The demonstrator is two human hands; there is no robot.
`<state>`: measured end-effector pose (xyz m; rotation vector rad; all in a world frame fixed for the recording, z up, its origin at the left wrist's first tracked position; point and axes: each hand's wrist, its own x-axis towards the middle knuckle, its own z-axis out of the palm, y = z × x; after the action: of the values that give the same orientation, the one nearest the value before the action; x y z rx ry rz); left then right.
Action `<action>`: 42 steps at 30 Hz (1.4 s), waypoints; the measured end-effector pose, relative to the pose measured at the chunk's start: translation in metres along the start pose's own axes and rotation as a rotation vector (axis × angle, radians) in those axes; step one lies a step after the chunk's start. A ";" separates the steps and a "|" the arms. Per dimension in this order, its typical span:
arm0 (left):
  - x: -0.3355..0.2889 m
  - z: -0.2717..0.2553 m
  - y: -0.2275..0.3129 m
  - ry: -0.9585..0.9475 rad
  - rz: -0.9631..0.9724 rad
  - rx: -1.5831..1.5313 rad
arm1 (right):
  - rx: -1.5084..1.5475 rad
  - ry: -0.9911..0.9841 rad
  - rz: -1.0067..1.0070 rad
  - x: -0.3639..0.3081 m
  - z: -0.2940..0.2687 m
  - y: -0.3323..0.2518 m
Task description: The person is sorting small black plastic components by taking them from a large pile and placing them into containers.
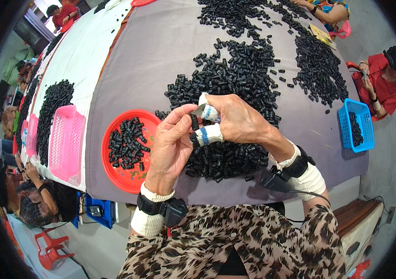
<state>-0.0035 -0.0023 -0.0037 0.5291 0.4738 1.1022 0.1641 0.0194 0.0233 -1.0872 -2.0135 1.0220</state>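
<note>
My left hand (171, 142) pinches a small black cylindrical part (195, 122) between thumb and fingers, above the table's near side. Closed just right of it, my right hand (244, 118) grips a small knife, whose short grey blade (198, 110) points at the part's upper end. The knife's handle is hidden in the hand. White knitted finger covers (209, 134) with blue stripes wrap the right thumb and a finger. Beneath and beyond both hands spreads a big pile of similar black parts (239, 74). A round red tray (109, 174) holding more such parts lies left of my left hand.
Pink baskets (67, 144) stand at the left beside another black pile (53, 109). A blue basket (358, 139) with some black parts stands at the table's right edge. Several people sit around the tables, one in red (383, 83) at the right. A yellow board (322, 36) lies far right.
</note>
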 end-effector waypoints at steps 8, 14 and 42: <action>-0.001 -0.005 -0.003 0.023 0.001 0.049 | -0.004 -0.036 0.018 -0.001 -0.002 0.001; 0.001 0.001 -0.004 0.024 -0.017 0.052 | -0.016 -0.053 0.000 -0.001 -0.003 0.002; 0.000 -0.003 -0.013 0.013 -0.030 0.001 | -0.049 -0.122 0.007 -0.006 -0.003 0.010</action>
<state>0.0040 -0.0065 -0.0135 0.5143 0.4929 1.0769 0.1729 0.0183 0.0153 -1.0815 -2.1424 1.0714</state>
